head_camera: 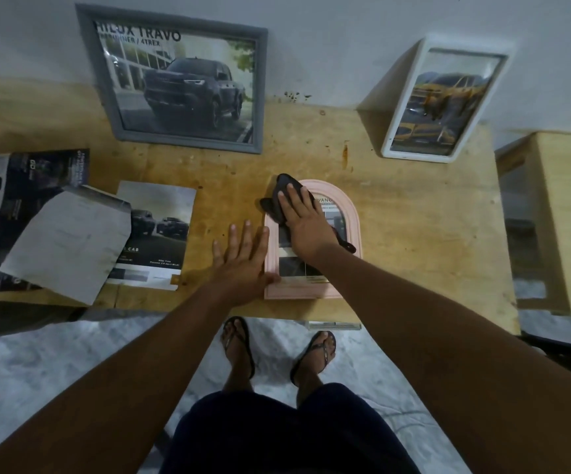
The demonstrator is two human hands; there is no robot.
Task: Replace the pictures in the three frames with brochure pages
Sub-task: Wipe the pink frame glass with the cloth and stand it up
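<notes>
Brochure sheets, dark and printed with pickup trucks [31, 217], lie loose on the pale wooden table [414, 234] well to the left of the pink arched plastic frame [297, 293], a folded grey page [68, 241] on top. The nearest sheet [156, 234] shows two trucks and the letters "CAB"; its smaller print is too fine for us to read.

Beyond the pink frame and to its left, a grey rectangular frame [174, 80] leans on the wall with a truck page reading "HILUX TRAVO" and "/ 4TREX".

Our left hand [239, 258] lies flat beside the pink frame, fingers straight, thumb touching its lower left edge. The pink frame lies face up holding a printed page; we read only "VANC" at its top. Our right hand [303, 224] presses a black cloth [286, 189] onto its glass with flat fingers, gripping nothing.

Beyond it to the right, a white rectangular frame [445, 100] leans on the wall showing a yellow vehicle.

We judge all three frames refilled; only wiping and standing up the pink one seems left.
</notes>
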